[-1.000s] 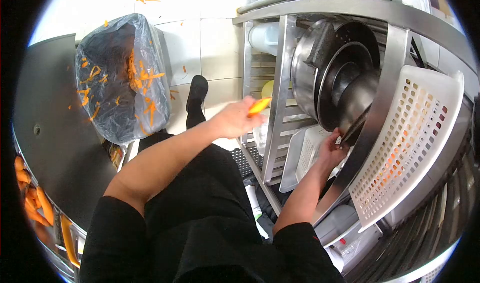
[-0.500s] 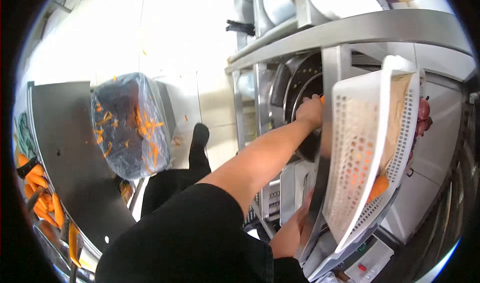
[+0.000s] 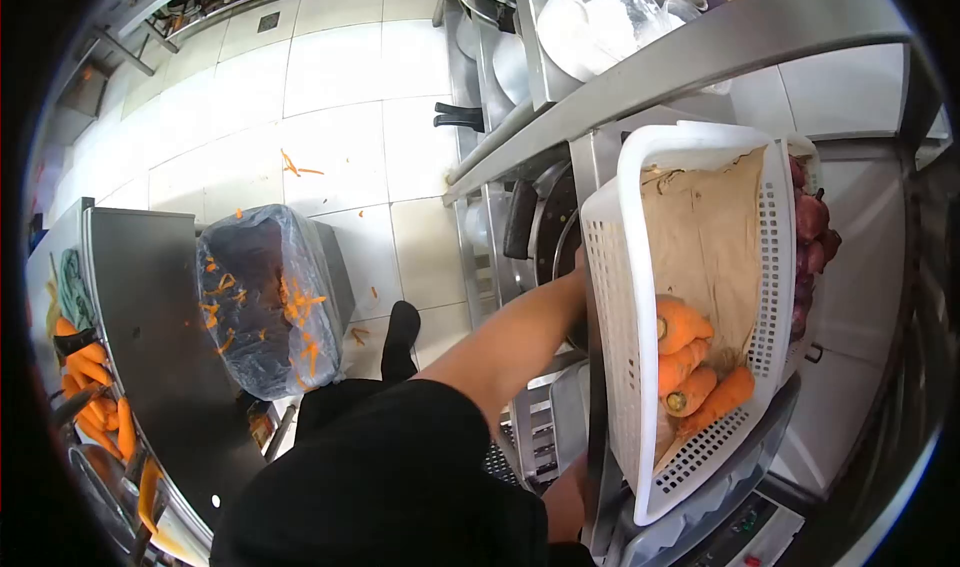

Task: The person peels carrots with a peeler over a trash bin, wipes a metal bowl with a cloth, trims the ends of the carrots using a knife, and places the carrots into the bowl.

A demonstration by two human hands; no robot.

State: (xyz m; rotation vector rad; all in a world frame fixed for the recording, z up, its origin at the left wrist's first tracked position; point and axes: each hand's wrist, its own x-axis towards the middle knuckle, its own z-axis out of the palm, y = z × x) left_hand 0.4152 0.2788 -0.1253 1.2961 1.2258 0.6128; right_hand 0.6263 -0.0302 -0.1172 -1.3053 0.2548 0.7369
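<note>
Now, left hand: hidden behind the shelf post (image 3: pixel 597 165); cannot tell its grip.
Right hand: hidden too, lower down; grip unclear.
Dark pan (image 3: pixel 552 229): partly covered, just above the left wrist (image 3: pixel 568 287).
White basket (image 3: pixel 640 347): right of that wrist, carrots (image 3: pixel 722 399) inside.

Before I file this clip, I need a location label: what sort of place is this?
Probably a working kitchen, perhaps a commercial one: a steel rack holds pans, carrots sit in a white basket, and orange peelings litter a lined bin.
</note>
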